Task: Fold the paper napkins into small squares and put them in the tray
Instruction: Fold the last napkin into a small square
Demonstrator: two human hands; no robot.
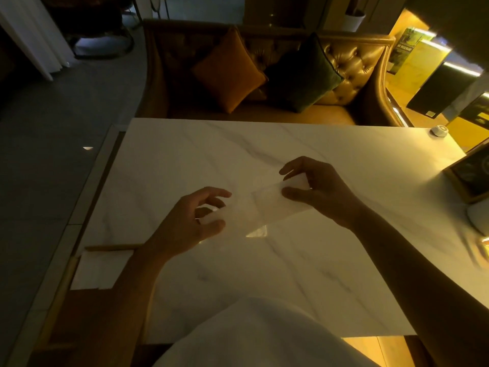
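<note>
While each hand [185,221] [315,189] pinches 1 end, napkin [259,207] stretches.

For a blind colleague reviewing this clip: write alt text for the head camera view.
Two bare hands hold a long, folded white paper napkin above a white marble table, the left hand pinching one end and the right hand the other. More white napkins lie at the table's left edge. Behind the table, a leather sofa holds two cushions.
</note>
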